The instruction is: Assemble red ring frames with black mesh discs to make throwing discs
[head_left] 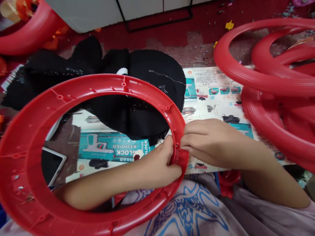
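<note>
The red ring (pixel 73 98) lies tilted across the lap, filling the left and centre of the view, its ribbed underside up. The left hand (pixel 164 164) reaches through the hole and clamps the rim at about 4 o'clock, thumb on the inner edge. The right hand (pixel 209 141) meets it from outside, fingertips pinched together at the same spot, apparently on a small part at a hole in the rim; what they hold is too small to tell. To do this well, it seems best to keep the left hand braced right beside the hole so the ring cannot flex, and to press the right fingertips straight in rather than at a slant. The ring is hard, glossy moulded plastic, flat and broad, with raised ribs and small bosses round it. At 2 o'clock a stack of rings (pixel 275 82) shows smooth rounded faces. At 12 o'clock lies black mesh cloth (pixel 137 85), soft and crumpled, over printed cardboard (pixel 214 95).
</note>
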### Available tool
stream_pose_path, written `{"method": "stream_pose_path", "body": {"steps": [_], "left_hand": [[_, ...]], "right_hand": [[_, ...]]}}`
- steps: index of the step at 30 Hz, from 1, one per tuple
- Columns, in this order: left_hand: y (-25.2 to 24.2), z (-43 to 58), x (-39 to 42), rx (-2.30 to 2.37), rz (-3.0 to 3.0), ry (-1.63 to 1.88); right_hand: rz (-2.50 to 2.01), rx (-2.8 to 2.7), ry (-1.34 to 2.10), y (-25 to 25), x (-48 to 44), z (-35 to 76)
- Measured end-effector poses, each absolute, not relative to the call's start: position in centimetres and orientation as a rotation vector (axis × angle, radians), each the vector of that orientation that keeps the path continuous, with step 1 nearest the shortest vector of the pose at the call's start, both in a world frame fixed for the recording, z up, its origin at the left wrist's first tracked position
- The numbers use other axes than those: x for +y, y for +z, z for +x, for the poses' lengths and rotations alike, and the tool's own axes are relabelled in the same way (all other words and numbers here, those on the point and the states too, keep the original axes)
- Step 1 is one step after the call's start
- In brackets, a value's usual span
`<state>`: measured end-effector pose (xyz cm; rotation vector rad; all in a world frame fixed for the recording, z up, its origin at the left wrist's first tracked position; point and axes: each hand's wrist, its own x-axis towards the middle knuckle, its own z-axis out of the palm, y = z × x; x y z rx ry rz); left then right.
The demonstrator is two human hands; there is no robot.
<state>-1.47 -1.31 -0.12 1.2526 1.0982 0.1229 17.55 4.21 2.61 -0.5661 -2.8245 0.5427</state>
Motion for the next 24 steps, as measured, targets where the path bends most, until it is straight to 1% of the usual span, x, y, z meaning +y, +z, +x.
{"method": "stream_pose_path", "body": {"steps": [5, 9, 13, 16, 19, 24], "left_hand": [[-0.1, -1.4, -1.2, 1.078, 1.236, 0.148], [0.5, -1.3, -0.9, 1.067, 1.265, 0.088], [0.9, -1.3, -0.9, 1.057, 1.297, 0.038], [0.7, -1.3, -1.3, 1.015, 1.324, 0.124], [0.5, -1.3, -1.5, 0.939, 1.340, 0.271], [0.3, -1.6, -1.5, 0.818, 1.196, 0.298]], "right_hand": [[-0.617, -2.875, 0.564, 1.9, 4.2, 17.1], [-0.689, -2.864, 0.576, 1.7, 4.5, 17.0], [-0.758, -2.800, 0.768, 1.9, 4.7, 17.1], [-0.877, -2.714, 0.912, 2.1, 4.8, 16.9], [-0.955, -2.652, 0.967, 2.3, 4.7, 16.9], [-0.957, -2.612, 1.016, 2.6, 4.8, 17.0]]}}
